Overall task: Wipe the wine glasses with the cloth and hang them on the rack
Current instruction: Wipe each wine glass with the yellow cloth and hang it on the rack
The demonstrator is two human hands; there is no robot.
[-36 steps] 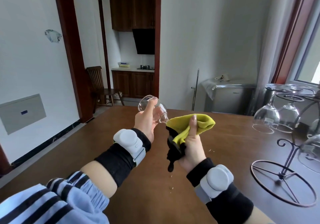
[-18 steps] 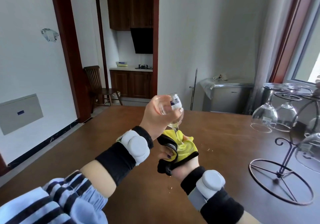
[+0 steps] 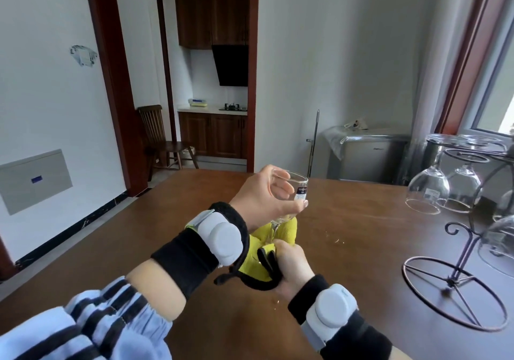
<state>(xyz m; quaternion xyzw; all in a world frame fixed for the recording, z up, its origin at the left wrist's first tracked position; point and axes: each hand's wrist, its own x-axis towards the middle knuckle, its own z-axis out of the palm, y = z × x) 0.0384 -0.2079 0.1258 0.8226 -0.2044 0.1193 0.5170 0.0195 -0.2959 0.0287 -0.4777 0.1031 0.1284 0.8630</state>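
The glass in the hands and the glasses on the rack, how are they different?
The held glass stands rim up, gripped round its bowl by the left hand; the hanging glasses are upside down on the rack, untouched. The held glass has its stem in the yellow cloth that the right hand grips; the hanging ones have no cloth near. All are clear stemmed glasses.

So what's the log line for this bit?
left hand: holds clear wine glass | right hand: yellow cloth round stem | step: wiping
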